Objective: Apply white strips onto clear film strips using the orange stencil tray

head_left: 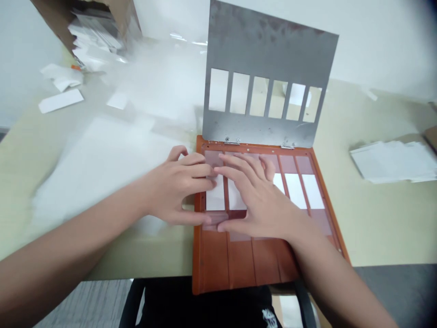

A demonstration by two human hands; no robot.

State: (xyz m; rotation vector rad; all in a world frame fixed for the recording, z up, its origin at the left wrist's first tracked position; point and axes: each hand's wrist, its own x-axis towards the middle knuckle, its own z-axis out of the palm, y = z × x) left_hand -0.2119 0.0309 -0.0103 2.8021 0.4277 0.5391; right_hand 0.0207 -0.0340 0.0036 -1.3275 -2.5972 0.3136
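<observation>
An orange-brown tray (239,269) with long slots lies in front of me. Clear plastic strips (321,221) lie in its slots, with white cards (313,191) on them. My left hand (186,187) rests at the leftmost slot, fingers and thumb apart, fingertips at the white card there. Over the second and third slots is my right hand (256,196), its fingers bent and spread, thumb near the lower end of the left strip. Both thumbs touch or nearly touch that strip. Parts of the middle cards are hidden under my right hand.
A hinged metal lid (266,54) with several rectangular windows stands raised behind the tray. Clear plastic sheets (112,150) cover the table at left. A cardboard box (128,18) holds white pieces at the back left. Stacked white cards (392,161) lie at right.
</observation>
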